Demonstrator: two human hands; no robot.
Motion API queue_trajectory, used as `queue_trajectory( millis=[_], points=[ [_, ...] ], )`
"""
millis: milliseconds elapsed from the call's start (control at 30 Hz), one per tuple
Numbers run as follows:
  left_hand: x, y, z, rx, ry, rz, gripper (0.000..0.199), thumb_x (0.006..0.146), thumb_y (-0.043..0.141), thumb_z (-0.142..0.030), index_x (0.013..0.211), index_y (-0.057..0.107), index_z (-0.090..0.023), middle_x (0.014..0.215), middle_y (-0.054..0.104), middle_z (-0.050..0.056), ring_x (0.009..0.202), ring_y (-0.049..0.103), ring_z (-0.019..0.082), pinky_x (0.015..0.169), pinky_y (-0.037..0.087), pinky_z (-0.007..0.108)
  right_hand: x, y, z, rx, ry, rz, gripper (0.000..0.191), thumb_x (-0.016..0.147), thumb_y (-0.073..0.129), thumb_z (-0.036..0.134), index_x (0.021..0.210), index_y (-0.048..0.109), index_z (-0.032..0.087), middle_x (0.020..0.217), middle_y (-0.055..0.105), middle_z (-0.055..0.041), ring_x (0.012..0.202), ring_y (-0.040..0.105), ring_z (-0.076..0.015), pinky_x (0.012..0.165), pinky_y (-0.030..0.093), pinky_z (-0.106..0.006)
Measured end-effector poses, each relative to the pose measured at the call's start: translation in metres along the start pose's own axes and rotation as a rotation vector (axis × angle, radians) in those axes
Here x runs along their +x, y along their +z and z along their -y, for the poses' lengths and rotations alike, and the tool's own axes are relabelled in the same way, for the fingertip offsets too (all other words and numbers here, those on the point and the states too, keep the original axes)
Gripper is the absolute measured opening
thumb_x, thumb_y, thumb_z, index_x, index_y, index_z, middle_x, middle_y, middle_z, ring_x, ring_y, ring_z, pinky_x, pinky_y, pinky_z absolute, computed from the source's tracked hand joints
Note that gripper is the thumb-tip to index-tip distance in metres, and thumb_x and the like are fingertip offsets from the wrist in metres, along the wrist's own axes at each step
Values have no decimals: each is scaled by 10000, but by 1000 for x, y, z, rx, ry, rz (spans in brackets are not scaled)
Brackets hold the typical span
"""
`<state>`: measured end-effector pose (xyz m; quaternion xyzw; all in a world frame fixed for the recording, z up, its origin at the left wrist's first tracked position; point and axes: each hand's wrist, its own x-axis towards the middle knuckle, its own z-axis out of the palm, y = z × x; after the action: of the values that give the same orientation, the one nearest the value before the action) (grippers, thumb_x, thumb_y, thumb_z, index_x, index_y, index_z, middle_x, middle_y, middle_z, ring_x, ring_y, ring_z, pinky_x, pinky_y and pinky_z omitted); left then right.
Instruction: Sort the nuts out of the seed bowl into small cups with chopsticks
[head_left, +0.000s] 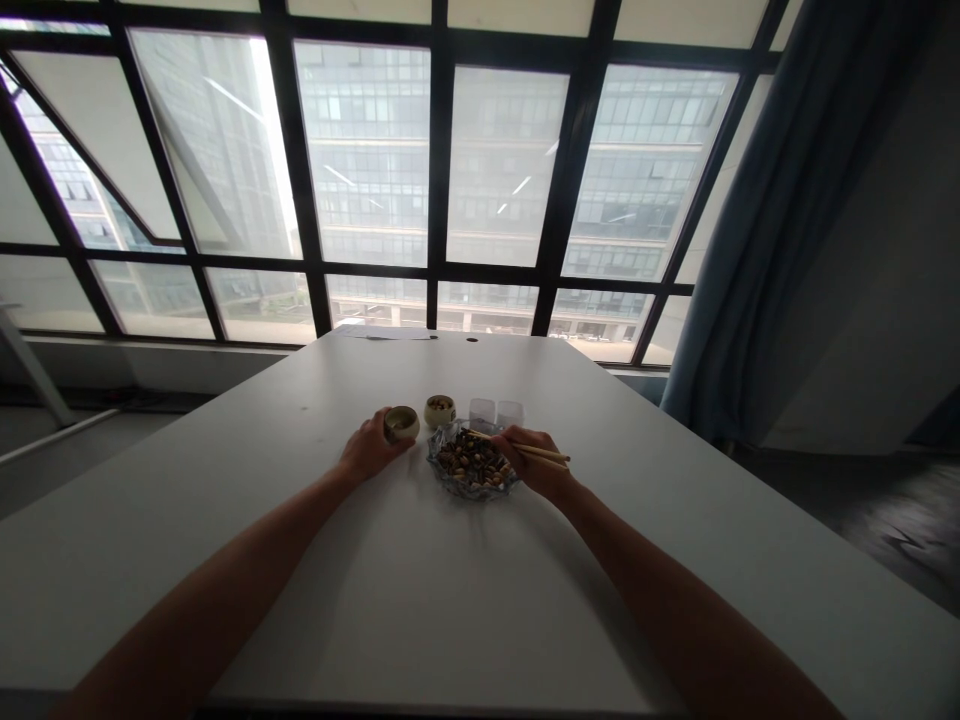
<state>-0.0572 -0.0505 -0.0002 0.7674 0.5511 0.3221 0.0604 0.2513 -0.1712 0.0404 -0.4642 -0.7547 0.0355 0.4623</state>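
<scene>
My left hand [369,448] rests on the white table [420,580] just left of the frame's centre, its fingers curled around a small pale cup [401,424], so the grip is closed on the cup's side; the cup stands upright and its contents are too small to make out. My right hand [534,460] sits just right of centre, fingers pinched together on a pair of wooden chopsticks [525,450]. The chopsticks lie nearly level, their back ends sticking out to the right past my knuckles and their tips pointing left over a glass dish [472,468]. That dish lies between my two hands, at the middle of the frame, heaped with small brown and tan pieces [469,462] that look like nuts or beans; I cannot tell whether the chopstick tips touch them or hold one. Just beyond the dish, slightly above centre, stands a second small cup [440,410] with a few dark bits showing in it, near the one in my left hand but apart from it. To the right of that second cup are two small clear containers [495,411], side by side. Across the upper half of the frame runs a large window [450,170] with dark bars, and a blue curtain [780,230] hangs at the upper right.
</scene>
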Motion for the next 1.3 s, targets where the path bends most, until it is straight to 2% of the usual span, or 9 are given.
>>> queue_trajectory(
  millis=[133, 267, 367, 567, 733, 800, 1067, 1200, 1300],
  points=[
    [0, 0, 0, -15, -6, 11, 799, 785, 686, -602, 1422, 426, -195, 1282, 653, 175, 1157, 642, 341, 942, 520, 429, 3, 6, -6, 216, 171, -155, 494, 910, 532, 683, 710, 592, 235, 625, 709, -41, 529, 647, -183, 531, 517, -301],
    [0, 1, 0, -21, -6, 3, 784, 784, 699, -579, 1420, 431, -207, 1277, 661, 168, 1157, 647, 338, 949, 520, 429, 9, 6, -17, 513, 387, -356, 541, 806, 594, 769, 709, 556, 238, 588, 718, -61, 452, 638, -198, 425, 504, -310],
    [0, 1, -1, -12, -6, -12, 773, 781, 707, -568, 1418, 436, -222, 1266, 671, 154, 1149, 654, 331, 943, 522, 419, 12, 1, -22, 612, 461, -408, 550, 748, 668, 760, 729, 579, 218, 578, 722, -63, 427, 636, -189, 405, 504, -296],
    [-1, -1, -2, 1, -4, -1, 784, 783, 694, -586, 1410, 452, -183, 1249, 672, 176, 1126, 661, 343, 909, 539, 424, 12, -3, -20, 632, 470, -408, 526, 768, 678, 723, 746, 576, 207, 581, 722, -57, 427, 649, -188, 392, 496, -284],
    [0, 0, -1, 14, 7, -8, 783, 783, 689, -596, 1407, 454, -187, 1234, 680, 173, 1115, 665, 340, 904, 539, 420, 12, -3, -20, 509, 359, -618, 503, 850, 608, 697, 758, 553, 206, 604, 714, -46, 468, 650, -167, 432, 490, -268],
    [0, 1, -1, 11, 2, -5, 785, 784, 686, -597, 1409, 451, -184, 1237, 678, 177, 1118, 663, 341, 907, 537, 421, 12, -1, -22, 429, 298, -650, 484, 884, 583, 675, 767, 545, 206, 623, 710, -41, 493, 649, -161, 460, 497, -269],
    [0, 1, 1, 8, -7, -1, 796, 788, 674, -614, 1420, 440, -191, 1272, 665, 173, 1141, 657, 342, 920, 537, 425, 16, 8, -42, 330, 271, -433, 520, 884, 548, 709, 808, 591, 197, 719, 719, -66, 611, 674, -181, 556, 537, -294],
    [0, 1, 0, 7, -10, 9, 804, 788, 683, -603, 1425, 431, -183, 1276, 661, 178, 1140, 655, 340, 927, 533, 424, 13, -6, -36, 241, 223, -365, 550, 958, 424, 689, 788, 616, 203, 631, 675, -45, 576, 639, -175, 550, 521, -285],
    [0, -1, -2, 7, -10, 10, 798, 787, 689, -593, 1423, 434, -183, 1270, 663, 174, 1138, 657, 336, 920, 534, 412, 9, -20, -22, 97, 163, -209, 536, 969, 442, 650, 710, 604, 209, 572, 645, -34, 523, 604, -164, 513, 479, -268]
  ],
)
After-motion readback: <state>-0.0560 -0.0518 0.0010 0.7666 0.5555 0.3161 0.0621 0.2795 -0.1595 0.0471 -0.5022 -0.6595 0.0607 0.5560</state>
